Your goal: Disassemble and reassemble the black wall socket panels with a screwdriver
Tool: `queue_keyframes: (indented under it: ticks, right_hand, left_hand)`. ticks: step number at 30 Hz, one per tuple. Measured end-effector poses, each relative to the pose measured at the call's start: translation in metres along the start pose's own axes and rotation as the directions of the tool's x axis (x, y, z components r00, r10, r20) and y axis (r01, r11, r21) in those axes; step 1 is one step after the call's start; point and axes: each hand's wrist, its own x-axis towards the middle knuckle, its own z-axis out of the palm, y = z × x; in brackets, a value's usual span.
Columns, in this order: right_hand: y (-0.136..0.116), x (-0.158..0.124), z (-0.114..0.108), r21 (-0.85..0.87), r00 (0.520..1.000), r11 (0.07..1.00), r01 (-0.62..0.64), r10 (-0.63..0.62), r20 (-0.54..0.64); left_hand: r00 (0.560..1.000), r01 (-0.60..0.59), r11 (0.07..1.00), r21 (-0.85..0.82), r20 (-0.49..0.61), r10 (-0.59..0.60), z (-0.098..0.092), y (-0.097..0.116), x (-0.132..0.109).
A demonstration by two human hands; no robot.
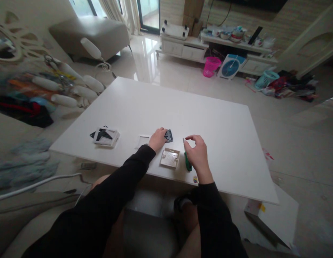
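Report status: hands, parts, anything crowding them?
Left hand on dark plate. Right hand in a pinch, anything held too small to identify. White box between hands, green-handled tool close beside right hand.

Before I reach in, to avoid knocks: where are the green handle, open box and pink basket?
Green handle [188, 164]: head view, on lower end.
Open box [170, 158]: head view, on inside floor.
Pink basket [210, 67]: head view, on side wall.

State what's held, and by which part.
Left hand touches the left side of a flat, dark rectangular plate; grip unclear. Right hand pinches a small silvery piece; exact spot unclear.
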Motion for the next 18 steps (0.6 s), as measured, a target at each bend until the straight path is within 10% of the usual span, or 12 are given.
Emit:
queue_keyframes:
  ticks: [6, 10, 13, 18]
  right_hand:
    - [0.004, -0.006, -0.009, 0.085, 0.998, 0.995, -0.059, 0.061, -0.027]
    - [-0.007, -0.007, -0.009, 0.246, 0.991, 0.964, -0.097, 0.118, -0.069]
    - [-0.017, -0.008, -0.006, 0.321, 0.99, 0.944, -0.072, 0.106, -0.091]
    - [-0.024, -0.015, 0.0, 0.323, 0.998, 0.945, -0.061, 0.066, -0.005]
  left_hand:
    - [0.992, -0.112, 0.87, -0.48, -0.109, 0.067, -0.01, 0.016, -0.003]
    - [0.999, -0.049, 0.347, -0.937, -0.039, 0.034, -0.02, 0.043, -0.02]
    - [0.988, 0.136, -0.114, -0.984, 0.126, 0.095, -0.031, 0.059, -0.036]
    - [0.945, 0.311, -0.381, -0.871, 0.24, 0.223, -0.055, 0.065, -0.052]
